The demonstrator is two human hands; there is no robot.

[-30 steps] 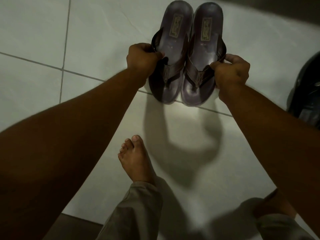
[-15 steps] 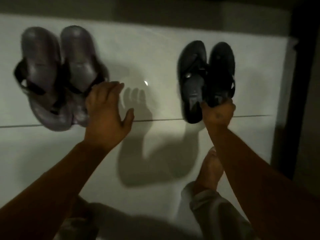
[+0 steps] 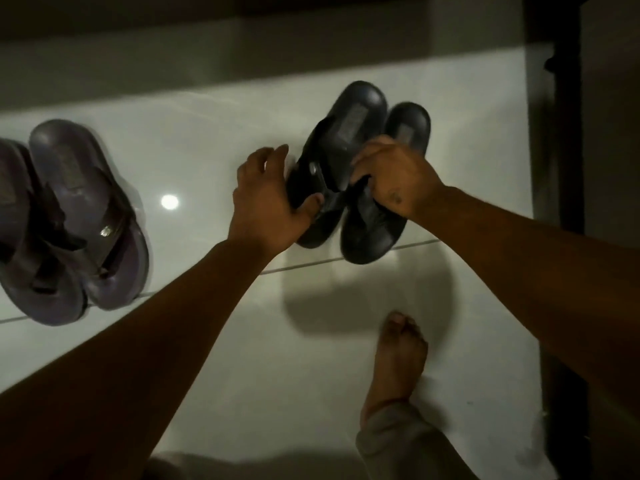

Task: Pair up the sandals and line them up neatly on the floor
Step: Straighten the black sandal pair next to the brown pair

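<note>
A pair of black sandals (image 3: 349,133) hangs tilted above the white tiled floor (image 3: 207,150), toes toward me. My right hand (image 3: 394,178) is closed over their straps and holds both. Spread-fingered, my left hand (image 3: 266,199) touches the left side of the left black sandal, thumb on its strap; nothing is gripped. A purple-brown pair of sandals (image 3: 72,216) lies side by side on the floor at the left, partly cut off by the frame edge.
My bare foot (image 3: 398,362) and trouser cuff stand on the tile below the black pair. A dark wall base (image 3: 242,46) runs along the back. A dark vertical frame (image 3: 568,133) borders the floor on the right.
My left hand has left the purple-brown pair and reached right to the black pair. The right hand has shifted its hold up onto the straps, and the black sandals have tilted.
</note>
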